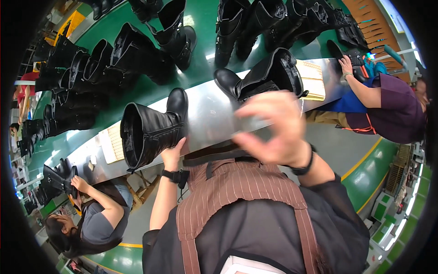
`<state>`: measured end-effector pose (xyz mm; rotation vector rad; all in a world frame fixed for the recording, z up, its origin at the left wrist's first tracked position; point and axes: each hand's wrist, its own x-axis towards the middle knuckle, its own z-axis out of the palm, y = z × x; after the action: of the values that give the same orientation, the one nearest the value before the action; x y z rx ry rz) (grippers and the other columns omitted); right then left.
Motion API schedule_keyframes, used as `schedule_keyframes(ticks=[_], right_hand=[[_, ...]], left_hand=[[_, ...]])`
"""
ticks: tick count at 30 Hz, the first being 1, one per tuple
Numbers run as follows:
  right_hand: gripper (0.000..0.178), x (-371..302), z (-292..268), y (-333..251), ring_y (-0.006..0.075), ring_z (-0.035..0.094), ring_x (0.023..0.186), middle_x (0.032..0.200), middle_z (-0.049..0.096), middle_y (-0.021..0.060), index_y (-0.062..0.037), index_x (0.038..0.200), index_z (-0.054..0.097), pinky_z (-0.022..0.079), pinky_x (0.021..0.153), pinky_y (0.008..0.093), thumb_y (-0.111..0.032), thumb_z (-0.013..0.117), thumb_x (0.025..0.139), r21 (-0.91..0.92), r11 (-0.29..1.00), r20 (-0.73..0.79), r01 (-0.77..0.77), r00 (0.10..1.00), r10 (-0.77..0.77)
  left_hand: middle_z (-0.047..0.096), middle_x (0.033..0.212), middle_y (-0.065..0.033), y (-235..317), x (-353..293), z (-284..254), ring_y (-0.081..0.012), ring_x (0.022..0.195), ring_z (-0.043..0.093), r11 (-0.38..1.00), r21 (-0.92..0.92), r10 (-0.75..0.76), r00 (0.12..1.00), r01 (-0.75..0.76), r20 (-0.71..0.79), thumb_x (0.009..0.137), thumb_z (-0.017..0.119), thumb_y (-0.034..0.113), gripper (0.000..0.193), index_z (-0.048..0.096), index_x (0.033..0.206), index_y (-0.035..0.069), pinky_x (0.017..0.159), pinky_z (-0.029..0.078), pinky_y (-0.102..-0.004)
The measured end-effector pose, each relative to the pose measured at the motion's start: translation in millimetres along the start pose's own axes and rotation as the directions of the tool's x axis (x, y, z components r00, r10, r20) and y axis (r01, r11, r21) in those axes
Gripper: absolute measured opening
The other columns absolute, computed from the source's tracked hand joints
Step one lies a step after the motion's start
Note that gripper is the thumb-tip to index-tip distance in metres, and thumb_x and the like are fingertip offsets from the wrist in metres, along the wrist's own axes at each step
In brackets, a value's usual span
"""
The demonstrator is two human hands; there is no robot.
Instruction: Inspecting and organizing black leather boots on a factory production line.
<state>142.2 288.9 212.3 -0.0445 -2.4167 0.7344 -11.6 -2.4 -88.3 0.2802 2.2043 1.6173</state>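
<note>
- Black leather is what the left hand (pixel 173 153) meets: it presses against the underside of a tall black boot (pixel 153 130) lying on its side on the metal workbench (pixel 205 109), fingers curled up along the shaft near the zip, thumb side hidden. A dark wristwatch (pixel 172 176) sits on that wrist.
- The right hand (pixel 273 130) is raised close to the camera and blurred; its fingers are bent loosely with nothing seen between them, and a dark band (pixel 303 166) circles the wrist.
- The held boot's open top faces the lower left and its toe points up toward the green conveyor (pixel 200 64).
- A second black boot (pixel 262 77) lies on the bench just beyond the right hand, toe pointing left, beside a tan woven mat (pixel 312 80).
- The person wears a brown striped apron (pixel 232 187) over a dark top.
- Many more black boots (pixel 91 68) stand on the conveyor behind the bench.
- A co-worker (pixel 388 105) in a dark purple top sits at the right end; another co-worker (pixel 96 219) in grey handles a boot at the lower left.
</note>
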Motion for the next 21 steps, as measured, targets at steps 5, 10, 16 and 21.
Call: schedule_keyframes(ticks=[5,10,16,21], right_hand=[[0.037,-38,-47,44,0.0266,0.055,0.091,0.097,0.058,0.0063,-0.0135,0.100,0.066,0.043,0.077,0.0366,-0.003,0.068,0.065,-0.396,0.880,0.029,-0.262,0.954,0.297],[0.023,-52,-27,49,0.0221,0.050,0.075,0.081,0.050,0.0019,-0.0128,0.076,0.068,0.039,0.068,0.0346,0.001,0.065,0.057,-0.292,0.924,-0.027,-0.247,0.968,0.251],[0.030,-58,-26,58,0.0194,0.046,0.069,0.081,0.049,0.0011,-0.0145,0.082,0.071,0.039,0.062,0.0321,0.004,0.066,0.059,-0.218,0.938,-0.064,-0.271,0.963,0.263],[0.037,-64,-28,70,0.0180,0.044,0.068,0.082,0.049,0.0008,-0.0160,0.089,0.073,0.037,0.059,0.0307,0.005,0.066,0.060,-0.204,0.941,-0.136,-0.269,0.960,0.244]], left_hand=[[0.062,0.085,-0.0053,102,-34,15,-0.0132,0.080,0.058,0.844,0.514,-0.235,0.967,0.151,0.101,0.081,0.075,0.021,0.028,0.059,0.093,0.002,0.070,0.049,-0.0287],[0.056,0.087,-0.0135,224,-16,125,-0.0249,0.079,0.057,0.915,0.269,0.176,0.896,-0.302,0.408,0.082,0.073,0.034,0.058,0.050,0.124,0.002,0.072,0.049,-0.0363],[0.054,0.074,-0.0090,240,23,200,-0.0211,0.063,0.055,0.910,0.024,0.391,0.874,-0.415,0.288,0.089,0.061,0.011,0.030,0.060,0.119,0.006,0.064,0.048,-0.0318],[0.053,0.079,-0.0073,226,14,205,-0.0153,0.067,0.055,0.911,-0.026,0.406,0.881,-0.412,0.243,0.085,0.066,0.005,0.034,0.060,0.118,0.006,0.064,0.048,-0.0287]])
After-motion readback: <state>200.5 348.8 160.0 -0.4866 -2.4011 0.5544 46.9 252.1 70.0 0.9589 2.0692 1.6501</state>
